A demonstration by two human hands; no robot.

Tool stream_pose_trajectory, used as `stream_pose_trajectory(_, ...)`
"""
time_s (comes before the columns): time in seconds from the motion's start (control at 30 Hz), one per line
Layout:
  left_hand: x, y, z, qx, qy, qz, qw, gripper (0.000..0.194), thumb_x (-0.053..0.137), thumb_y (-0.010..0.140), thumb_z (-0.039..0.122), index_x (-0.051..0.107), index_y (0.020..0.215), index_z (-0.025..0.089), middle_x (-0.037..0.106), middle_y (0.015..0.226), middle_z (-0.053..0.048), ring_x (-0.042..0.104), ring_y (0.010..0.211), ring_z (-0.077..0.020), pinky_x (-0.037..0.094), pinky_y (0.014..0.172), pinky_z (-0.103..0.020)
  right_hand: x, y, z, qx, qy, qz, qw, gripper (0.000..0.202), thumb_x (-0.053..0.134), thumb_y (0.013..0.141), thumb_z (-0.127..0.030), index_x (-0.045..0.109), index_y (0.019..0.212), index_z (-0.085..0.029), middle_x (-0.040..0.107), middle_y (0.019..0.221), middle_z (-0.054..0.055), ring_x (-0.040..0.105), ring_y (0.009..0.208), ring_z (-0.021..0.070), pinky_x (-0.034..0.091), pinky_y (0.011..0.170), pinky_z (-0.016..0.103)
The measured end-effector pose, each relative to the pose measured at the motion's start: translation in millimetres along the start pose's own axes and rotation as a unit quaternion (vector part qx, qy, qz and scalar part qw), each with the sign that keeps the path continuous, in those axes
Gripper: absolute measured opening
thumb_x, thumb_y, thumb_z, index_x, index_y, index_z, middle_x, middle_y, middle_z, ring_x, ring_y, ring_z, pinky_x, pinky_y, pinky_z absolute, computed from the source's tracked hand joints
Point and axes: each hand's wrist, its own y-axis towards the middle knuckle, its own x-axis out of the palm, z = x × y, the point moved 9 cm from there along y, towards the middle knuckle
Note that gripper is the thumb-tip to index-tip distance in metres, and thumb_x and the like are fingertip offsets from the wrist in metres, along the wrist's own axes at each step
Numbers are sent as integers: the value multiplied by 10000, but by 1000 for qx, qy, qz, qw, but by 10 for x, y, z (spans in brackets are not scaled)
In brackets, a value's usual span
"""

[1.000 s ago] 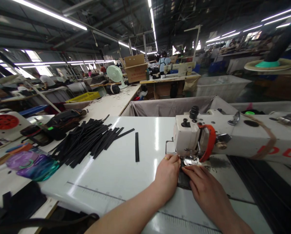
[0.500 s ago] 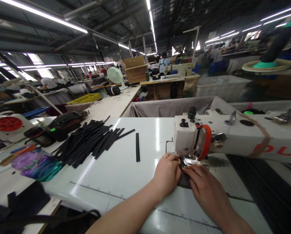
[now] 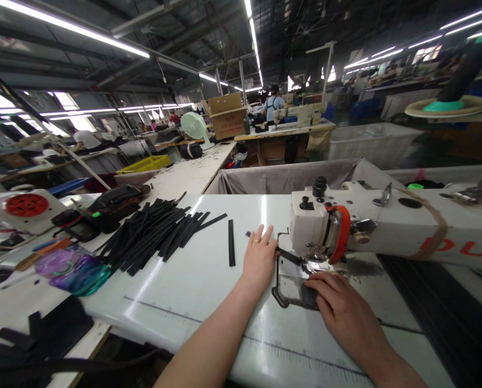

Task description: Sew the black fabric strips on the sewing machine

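My left hand (image 3: 259, 258) lies flat, fingers spread, across a short black fabric strip (image 3: 289, 255). One end of that strip pokes out left of the fingers, while the other runs toward the presser foot (image 3: 314, 266) of the white sewing machine (image 3: 309, 221). Close to the foot, my right hand (image 3: 340, 304) has its fingers bent and pressed together at the metal plate (image 3: 291, 288); anything between them is hidden. A single black strip (image 3: 231, 242) rests on the table to the left of my left hand. Farther left is a loose pile of black strips (image 3: 152, 231).
A purple and teal pouch (image 3: 73, 272) and dark bags (image 3: 119, 199) sit at the left. Behind the table is a grey cloth-lined bin (image 3: 285, 178). A green fan (image 3: 195, 126) and a cardboard box (image 3: 227, 116) stand farther back, with a person (image 3: 274, 102) beyond.
My left hand has moved left and away from the presser foot, its fingers going from bunched to spread. The strip and metal plate are now exposed. My right hand has stayed nearly in place.
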Motion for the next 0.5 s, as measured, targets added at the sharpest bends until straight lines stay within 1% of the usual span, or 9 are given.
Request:
stream_pose_trajectory(0.1, -8, 39, -82, 1, -20, -13, 1000, 91, 651, 863, 154, 588, 928, 160, 633, 1167, -88, 468, 1238, -266, 391, 1046, -461, -6, -6, 14, 6, 2, 1, 1000, 275, 405, 897, -115, 657, 969, -195, 648, 983, 78, 612, 887, 237, 556, 779, 404)
stream_pose_trajectory(0.2, -26, 60, -138, -24, -26, -18, 999, 77, 653, 865, 178, 580, 889, 165, 657, 916, -53, 542, 996, -246, 438, 898, -411, -1, -9, 25, 9, 9, 2, 1000, 275, 410, 893, -117, 661, 968, -199, 651, 984, 78, 617, 892, 237, 560, 782, 402)
stream_pose_trajectory(0.27, -134, 61, -166, -41, -51, 14, 998, 77, 631, 872, 156, 594, 937, 170, 655, 867, -45, 541, 944, -239, 422, 877, -407, -6, -9, 37, 14, 17, 5, 1000, 274, 413, 892, -120, 665, 959, -203, 654, 987, 78, 622, 903, 241, 561, 786, 408)
stream_pose_trajectory(0.33, -339, 32, -250, -83, -132, 91, 984, 174, 600, 876, 124, 597, 1043, 171, 649, 893, -43, 545, 901, -208, 422, 850, -368, -30, -6, 45, 21, 33, 15, 999, 268, 418, 898, -134, 669, 947, -211, 662, 993, 76, 630, 916, 247, 562, 793, 421)
stream_pose_trajectory(0.37, -427, -1, -319, -116, -201, 128, 964, 213, 586, 880, 129, 590, 1089, 171, 636, 908, -37, 546, 839, -179, 431, 796, -329, -50, -4, 47, 26, 48, 22, 998, 257, 426, 905, -151, 671, 947, -216, 668, 997, 74, 636, 925, 247, 562, 804, 424)
stream_pose_trajectory(0.4, -460, -35, -383, -150, -287, 145, 935, 229, 575, 886, 155, 585, 1114, 168, 617, 902, -27, 532, 743, -142, 427, 710, -286, -69, -2, 50, 35, 69, 28, 997, 241, 438, 915, -175, 672, 952, -221, 676, 1004, 70, 643, 936, 245, 563, 818, 419)
stream_pose_trajectory(0.43, -429, -59, -414, -180, -385, 134, 895, 231, 569, 889, 195, 583, 1117, 160, 593, 871, -13, 491, 634, -104, 397, 612, -248, -78, 0, 55, 48, 97, 27, 994, 225, 454, 926, -207, 673, 970, -226, 684, 1014, 66, 652, 942, 238, 565, 825, 403)
stream_pose_trajectory(0.47, -354, -74, -394, -201, -482, 100, 847, 240, 572, 884, 239, 580, 1105, 148, 563, 825, 5, 427, 539, -69, 338, 526, -221, -69, 1, 60, 65, 131, 17, 989, 214, 469, 935, -242, 672, 1002, -231, 692, 1027, 62, 660, 944, 228, 571, 820, 377)
stream_pose_trajectory(0.5, -266, -88, -323, -214, -566, 54, 794, 259, 585, 868, 278, 574, 1085, 137, 529, 775, 25, 361, 472, -43, 270, 469, -205, -44, 1, 60, 84, 167, -2, 982, 214, 486, 940, -275, 669, 1043, -234, 698, 1040, 61, 667, 942, 217, 576, 805, 346)
